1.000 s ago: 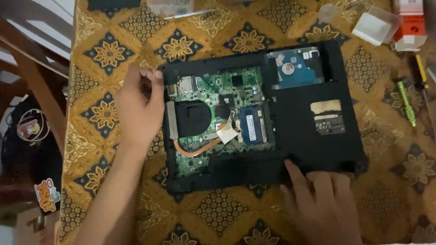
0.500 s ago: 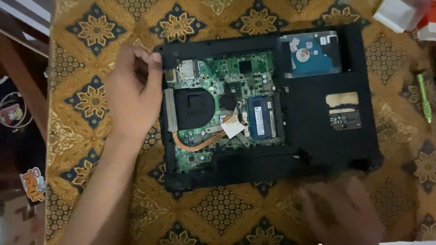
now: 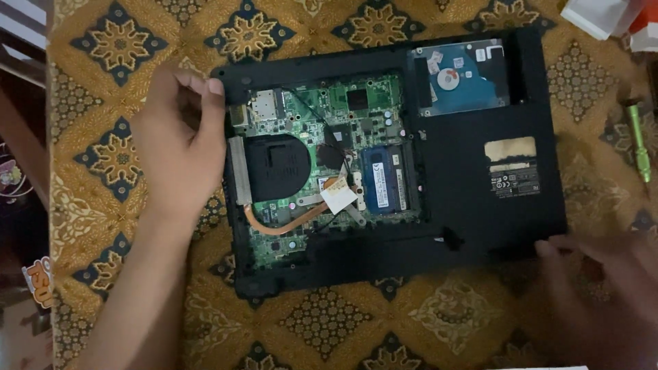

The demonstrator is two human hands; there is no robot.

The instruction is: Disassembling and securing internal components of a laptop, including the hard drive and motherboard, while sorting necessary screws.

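A black laptop (image 3: pixel 480 212) lies upside down on a gold patterned cloth (image 3: pixel 343 322), with its bottom cover off. The green circuit board (image 3: pixel 301 116), round black fan (image 3: pixel 277 168), copper heat pipe (image 3: pixel 281 226), blue memory stick (image 3: pixel 385 179) and blue hard drive (image 3: pixel 460 79) are exposed. My left hand (image 3: pixel 179 144) rests against the laptop's left edge, thumb and fingertips touching its upper left corner. My right hand (image 3: pixel 603 274) is blurred at the lower right, its fingertips touching the laptop's near right corner.
A green screwdriver (image 3: pixel 639 140) lies on the cloth to the right of the laptop. White and red boxes (image 3: pixel 610 17) sit at the top right. The table's left edge (image 3: pixel 49 171) drops off to a dark floor.
My right hand has slid from the laptop's front edge out to its lower right corner. The view has shifted, so the laptop sits further right. My left hand stays at the left edge.
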